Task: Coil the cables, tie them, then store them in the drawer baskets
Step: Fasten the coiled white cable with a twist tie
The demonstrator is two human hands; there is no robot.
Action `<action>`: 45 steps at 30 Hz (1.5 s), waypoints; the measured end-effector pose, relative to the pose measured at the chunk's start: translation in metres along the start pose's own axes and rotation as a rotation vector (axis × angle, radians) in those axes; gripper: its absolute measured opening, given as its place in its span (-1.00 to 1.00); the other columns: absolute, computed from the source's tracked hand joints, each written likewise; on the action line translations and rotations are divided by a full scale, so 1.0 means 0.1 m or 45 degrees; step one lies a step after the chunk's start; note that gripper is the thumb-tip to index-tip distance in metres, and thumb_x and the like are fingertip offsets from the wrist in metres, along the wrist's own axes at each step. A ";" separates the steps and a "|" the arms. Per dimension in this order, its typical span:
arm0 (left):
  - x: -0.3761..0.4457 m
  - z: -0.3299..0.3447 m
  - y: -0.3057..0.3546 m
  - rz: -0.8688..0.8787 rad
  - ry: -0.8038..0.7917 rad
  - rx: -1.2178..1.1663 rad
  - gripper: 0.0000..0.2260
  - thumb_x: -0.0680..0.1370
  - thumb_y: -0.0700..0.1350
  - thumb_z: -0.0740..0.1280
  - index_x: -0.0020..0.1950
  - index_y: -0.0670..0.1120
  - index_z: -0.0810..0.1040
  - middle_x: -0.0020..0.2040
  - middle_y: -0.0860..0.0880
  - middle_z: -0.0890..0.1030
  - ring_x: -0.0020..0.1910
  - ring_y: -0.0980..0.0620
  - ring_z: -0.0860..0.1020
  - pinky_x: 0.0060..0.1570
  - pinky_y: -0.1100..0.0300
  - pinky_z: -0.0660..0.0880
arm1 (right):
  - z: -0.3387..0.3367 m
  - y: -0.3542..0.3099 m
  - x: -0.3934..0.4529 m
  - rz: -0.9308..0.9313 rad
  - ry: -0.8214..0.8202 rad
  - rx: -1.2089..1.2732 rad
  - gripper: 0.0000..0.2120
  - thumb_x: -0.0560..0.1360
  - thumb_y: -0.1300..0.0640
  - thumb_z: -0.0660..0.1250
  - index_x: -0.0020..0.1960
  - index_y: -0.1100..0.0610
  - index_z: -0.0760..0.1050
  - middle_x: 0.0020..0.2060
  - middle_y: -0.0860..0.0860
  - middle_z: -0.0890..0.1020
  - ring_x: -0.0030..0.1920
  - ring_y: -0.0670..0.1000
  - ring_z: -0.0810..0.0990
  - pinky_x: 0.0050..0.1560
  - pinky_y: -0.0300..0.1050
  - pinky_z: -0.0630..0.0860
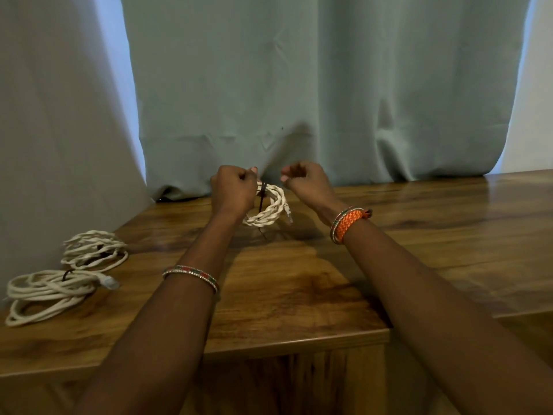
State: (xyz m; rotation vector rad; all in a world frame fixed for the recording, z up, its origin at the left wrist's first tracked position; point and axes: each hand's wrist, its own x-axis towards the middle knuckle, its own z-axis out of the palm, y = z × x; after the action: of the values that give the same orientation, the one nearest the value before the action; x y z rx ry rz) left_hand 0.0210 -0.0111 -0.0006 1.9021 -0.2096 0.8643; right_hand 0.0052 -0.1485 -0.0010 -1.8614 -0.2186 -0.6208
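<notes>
The left hand (232, 190) grips a white coiled cable (267, 208) above the table (419, 223), a dark tie (262, 196) beside its fingers. The right hand (302, 182), curled just right of the coil, perhaps pinches the tie's end.

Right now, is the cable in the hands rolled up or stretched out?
Rolled up. The cable hangs in a small ring of loops from the left hand, a dark tie round it.

Glossy wooden table (419, 229), grey-green curtain (299, 85) behind, daylight at edges
</notes>
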 end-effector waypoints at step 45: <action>-0.04 -0.05 -0.01 -0.122 -0.068 0.038 -0.57 0.53 -0.08 0.30 -0.54 -0.11 0.37 -0.65 -0.01 0.39 -0.56 -0.04 0.43 -0.38 0.14 0.43 | 0.14 -0.21 -0.32 -0.184 -0.160 -0.018 -0.80 0.48 0.32 0.36 0.10 0.27 0.61 -0.05 0.18 0.69 -0.05 0.02 0.67 -0.04 -0.23 0.58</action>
State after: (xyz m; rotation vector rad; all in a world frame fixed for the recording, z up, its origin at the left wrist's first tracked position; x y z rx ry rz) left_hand 0.0165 -0.0068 -0.0027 1.9483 -0.1378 0.7566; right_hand -0.0271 -0.1234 -0.0037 -1.9123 -0.4357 -0.6052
